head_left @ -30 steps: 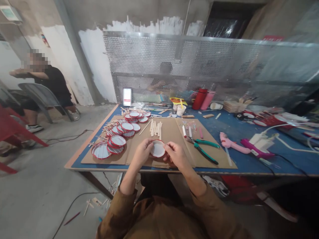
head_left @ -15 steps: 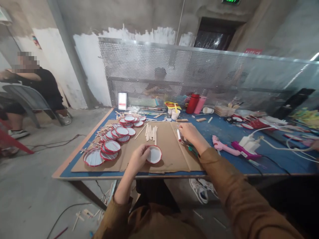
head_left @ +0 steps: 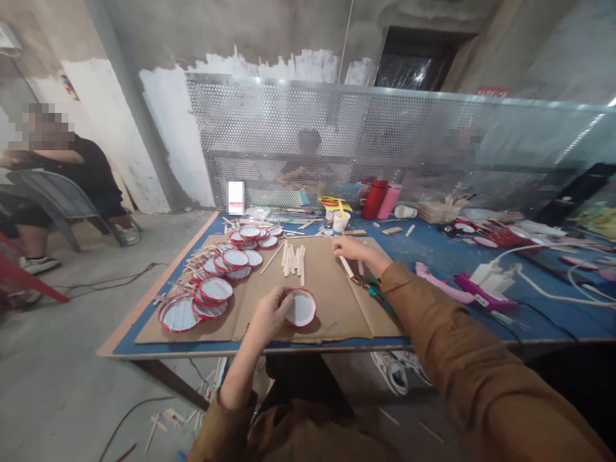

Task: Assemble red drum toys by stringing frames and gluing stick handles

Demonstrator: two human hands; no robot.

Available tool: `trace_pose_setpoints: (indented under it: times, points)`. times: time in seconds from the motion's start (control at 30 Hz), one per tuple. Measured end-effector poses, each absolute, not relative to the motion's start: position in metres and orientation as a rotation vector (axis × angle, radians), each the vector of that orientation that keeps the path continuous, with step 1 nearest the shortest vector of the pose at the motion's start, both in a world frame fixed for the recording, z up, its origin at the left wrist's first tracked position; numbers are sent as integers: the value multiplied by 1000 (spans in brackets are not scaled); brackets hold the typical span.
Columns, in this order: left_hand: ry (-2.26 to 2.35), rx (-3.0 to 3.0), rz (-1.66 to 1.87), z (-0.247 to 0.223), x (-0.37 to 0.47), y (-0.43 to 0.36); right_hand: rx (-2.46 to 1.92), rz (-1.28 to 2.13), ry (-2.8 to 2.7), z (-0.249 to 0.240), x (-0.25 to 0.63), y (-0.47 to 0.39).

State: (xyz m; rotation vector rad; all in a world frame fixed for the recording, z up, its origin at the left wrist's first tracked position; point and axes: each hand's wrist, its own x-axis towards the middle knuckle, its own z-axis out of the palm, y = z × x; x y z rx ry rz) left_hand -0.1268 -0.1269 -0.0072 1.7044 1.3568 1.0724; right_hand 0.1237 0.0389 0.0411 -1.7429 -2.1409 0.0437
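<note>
Red-rimmed white disc (head_left: 302,308), low and just left of centre in the head view: I pinch its left edge with my left hand (head_left: 270,314), thumb and fingers closed on the rim, probably so its pale face stays uncovered and steady over the cardboard sheet (head_left: 337,311). My right hand (head_left: 359,249) reaches right of centre, fingers curled low at the upper end of a white-barrelled pen (head_left: 346,265); I cannot tell whether they grip it. Green-handled pliers (head_left: 380,298) lie just beside, within easy reach, I judge. Craft sticks (head_left: 293,261) sit mid-frame, handy to both hands; overlapping discs (head_left: 216,289) at centre-left leave me working room.
</note>
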Motion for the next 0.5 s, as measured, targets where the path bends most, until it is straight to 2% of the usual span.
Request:
trace_pose_setpoints:
  times: [0.1,0.2,0.37,0.5]
  points:
    - [1381,1724,1030,-7,-127,-127,-1766,89,-2315,55,130,44]
    - [1393,1733,1014,-6,-127,-128,-1854,-5,-2324,60,136,38]
    - [1388,1737,997,-5,-127,-128,-2032,-123,-2299,53,136,19]
    - [1381,1758,984,-4,-127,-127,-2133,-20,-2304,44,130,13]
